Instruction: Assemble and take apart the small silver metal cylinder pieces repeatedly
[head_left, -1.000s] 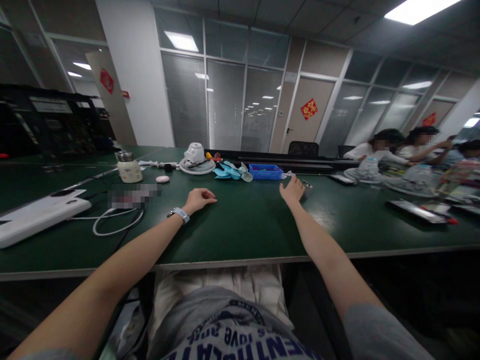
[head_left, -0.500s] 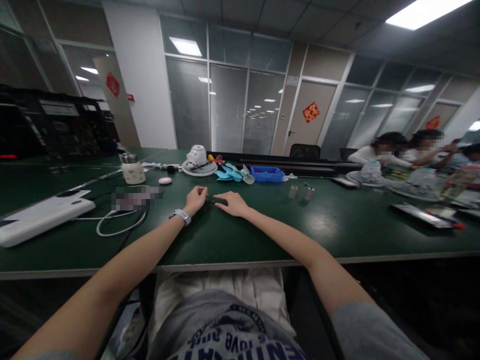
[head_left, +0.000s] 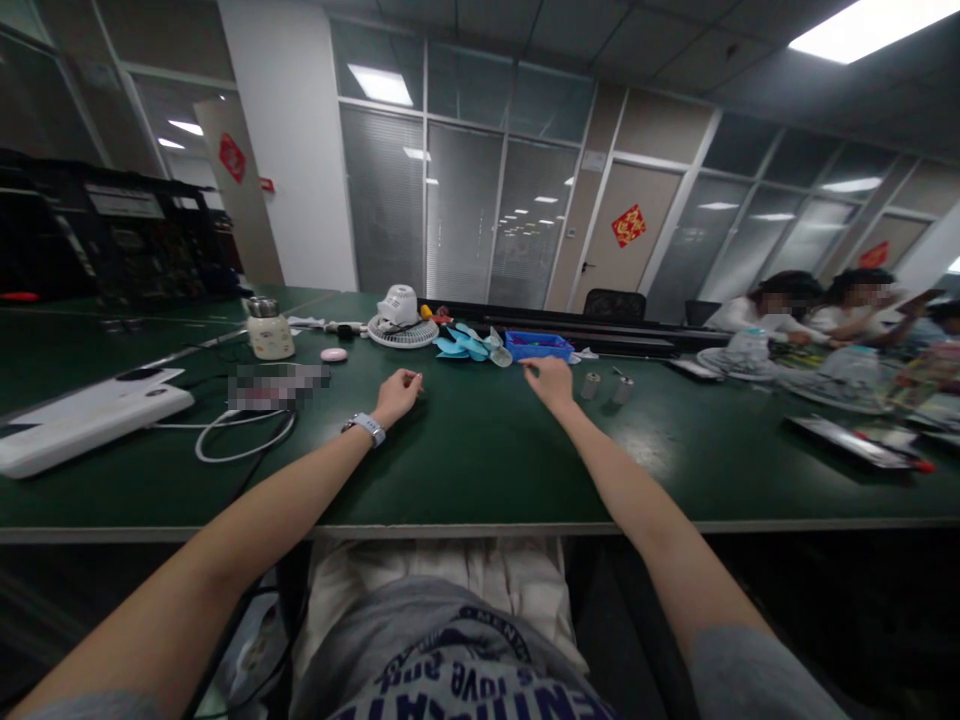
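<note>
My left hand [head_left: 399, 398] hovers over the green table [head_left: 465, 470], a watch on its wrist. Its thumb and fingertips are pinched together, and whatever may be between them is too small to make out. My right hand [head_left: 551, 383] is at the front edge of the blue tray [head_left: 538, 346]. Its index finger points left along the tray's rim, the thumb a little apart below it, and no held thing shows. Two small metal cylinders [head_left: 591, 385] stand just right of that hand. Light-blue fan blades [head_left: 461, 343] lie left of the tray.
A white fan body with its grille [head_left: 401, 325] lies at the back. On the left are a patterned bottle [head_left: 270, 333], a pink oval case [head_left: 334, 355], a white cable [head_left: 244, 455] and a long white device [head_left: 97, 432]. Other people [head_left: 787, 305] sit at the far right.
My right hand has moved right and away from me, from beside my left hand to the blue tray. The left hand stays pinched in nearly the same place.
</note>
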